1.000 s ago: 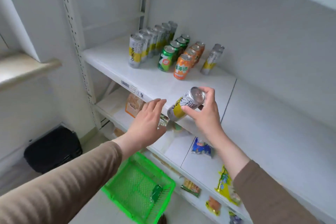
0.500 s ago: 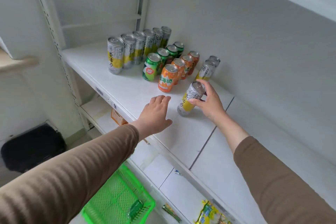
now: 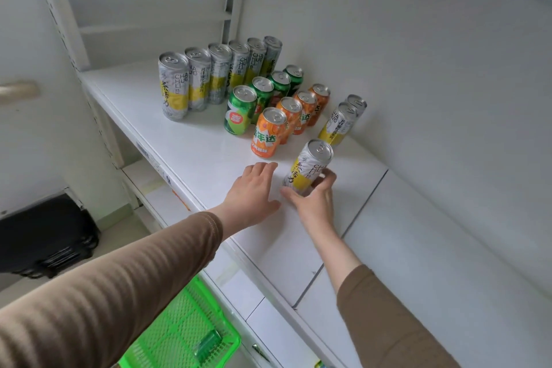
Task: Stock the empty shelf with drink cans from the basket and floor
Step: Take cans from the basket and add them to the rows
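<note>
A tall silver-and-yellow can [image 3: 308,168] stands on the white shelf [image 3: 191,149], in front of two matching cans [image 3: 340,122]. My right hand [image 3: 313,203] is wrapped around its lower part. Just left of it, my left hand [image 3: 252,194] lies flat on the shelf with its fingers spread, holding nothing. Behind them stand a row of several tall silver-and-yellow cans [image 3: 209,78], a row of green cans [image 3: 242,113] and a row of orange cans [image 3: 268,136]. The green basket [image 3: 167,334] sits on the floor below with one green can [image 3: 207,343] lying in it.
A black case [image 3: 44,236] rests on the floor at the left. The shelf's white upright [image 3: 98,116] runs along its left end. A lower shelf [image 3: 268,317] juts out beneath. Bare shelf board stretches to the right of my right hand.
My right hand has brought the silver-and-yellow can from below the shelf edge onto the shelf and slid down to its base. My left hand moved onto the shelf surface.
</note>
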A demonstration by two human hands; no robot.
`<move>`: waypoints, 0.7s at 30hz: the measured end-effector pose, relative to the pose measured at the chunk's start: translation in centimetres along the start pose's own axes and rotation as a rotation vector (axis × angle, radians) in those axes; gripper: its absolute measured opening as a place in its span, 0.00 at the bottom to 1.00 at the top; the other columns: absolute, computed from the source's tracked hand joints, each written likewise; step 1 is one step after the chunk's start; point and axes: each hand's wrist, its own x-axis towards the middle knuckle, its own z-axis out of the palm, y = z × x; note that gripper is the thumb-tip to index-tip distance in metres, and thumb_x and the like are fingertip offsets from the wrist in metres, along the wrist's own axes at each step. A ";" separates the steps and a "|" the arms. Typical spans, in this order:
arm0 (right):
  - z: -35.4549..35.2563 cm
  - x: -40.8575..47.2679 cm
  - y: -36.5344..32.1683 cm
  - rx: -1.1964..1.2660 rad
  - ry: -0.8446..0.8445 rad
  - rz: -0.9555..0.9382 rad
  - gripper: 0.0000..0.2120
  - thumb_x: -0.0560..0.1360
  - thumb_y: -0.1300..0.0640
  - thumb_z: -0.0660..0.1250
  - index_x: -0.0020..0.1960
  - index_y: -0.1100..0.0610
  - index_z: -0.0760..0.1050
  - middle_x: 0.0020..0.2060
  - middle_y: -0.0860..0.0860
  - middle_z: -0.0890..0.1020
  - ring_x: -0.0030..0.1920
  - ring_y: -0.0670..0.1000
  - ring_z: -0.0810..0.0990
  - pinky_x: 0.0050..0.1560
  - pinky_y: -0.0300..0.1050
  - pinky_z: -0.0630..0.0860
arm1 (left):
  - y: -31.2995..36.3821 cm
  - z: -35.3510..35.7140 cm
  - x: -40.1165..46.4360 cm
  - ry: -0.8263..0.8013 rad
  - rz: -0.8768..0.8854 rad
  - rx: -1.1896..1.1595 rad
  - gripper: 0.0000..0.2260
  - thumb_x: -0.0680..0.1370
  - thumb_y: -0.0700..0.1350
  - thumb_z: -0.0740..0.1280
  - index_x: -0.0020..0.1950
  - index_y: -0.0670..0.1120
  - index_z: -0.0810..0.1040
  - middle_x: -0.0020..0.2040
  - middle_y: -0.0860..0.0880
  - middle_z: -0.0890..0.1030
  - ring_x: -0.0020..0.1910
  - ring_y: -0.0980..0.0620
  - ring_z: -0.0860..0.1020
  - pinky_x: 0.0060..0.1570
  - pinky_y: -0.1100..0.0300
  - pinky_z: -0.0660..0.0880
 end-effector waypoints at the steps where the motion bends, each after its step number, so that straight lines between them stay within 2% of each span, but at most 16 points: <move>1: 0.6 -0.2 0.2 -0.024 0.048 0.016 0.36 0.63 0.50 0.83 0.60 0.51 0.63 0.53 0.52 0.81 0.52 0.55 0.81 0.52 0.49 0.78 | 0.0 0.3 0.3 -0.004 -0.001 0.000 0.39 0.73 0.53 0.71 0.78 0.46 0.56 0.74 0.44 0.64 0.72 0.43 0.61 0.68 0.49 0.66; 4: 1.3 1.2 0.6 -0.033 0.101 0.019 0.27 0.66 0.47 0.80 0.55 0.50 0.67 0.47 0.52 0.82 0.49 0.57 0.82 0.50 0.52 0.79 | 0.4 0.5 1.2 -0.020 0.011 0.000 0.38 0.73 0.52 0.71 0.78 0.46 0.56 0.73 0.45 0.64 0.72 0.43 0.62 0.68 0.50 0.66; 9: 0.7 5.4 0.3 -0.085 0.111 0.011 0.26 0.67 0.51 0.80 0.59 0.56 0.73 0.52 0.54 0.80 0.51 0.56 0.82 0.54 0.52 0.79 | 1.1 0.8 3.2 -0.020 0.009 0.012 0.38 0.72 0.52 0.71 0.77 0.46 0.57 0.73 0.45 0.64 0.71 0.43 0.63 0.67 0.49 0.67; 13: 0.4 7.9 0.1 -0.117 0.136 0.015 0.27 0.67 0.54 0.80 0.60 0.57 0.72 0.55 0.55 0.82 0.54 0.57 0.83 0.55 0.51 0.79 | 1.5 1.1 4.5 -0.012 0.015 0.027 0.38 0.73 0.52 0.71 0.77 0.46 0.57 0.72 0.45 0.65 0.71 0.43 0.63 0.67 0.49 0.69; 17: 0.5 9.0 0.1 -0.103 0.162 0.038 0.25 0.69 0.57 0.79 0.59 0.55 0.67 0.54 0.54 0.83 0.52 0.57 0.84 0.55 0.56 0.80 | 1.4 1.4 4.7 -0.012 0.025 0.036 0.38 0.73 0.52 0.71 0.78 0.46 0.56 0.72 0.45 0.65 0.71 0.44 0.63 0.67 0.49 0.69; 21: 0.5 9.3 -0.2 -0.118 0.180 0.063 0.25 0.71 0.58 0.77 0.62 0.58 0.68 0.58 0.57 0.82 0.56 0.59 0.82 0.58 0.55 0.79 | 1.0 1.3 4.2 -0.020 0.028 0.034 0.38 0.73 0.52 0.71 0.78 0.47 0.56 0.72 0.45 0.65 0.71 0.44 0.63 0.68 0.49 0.68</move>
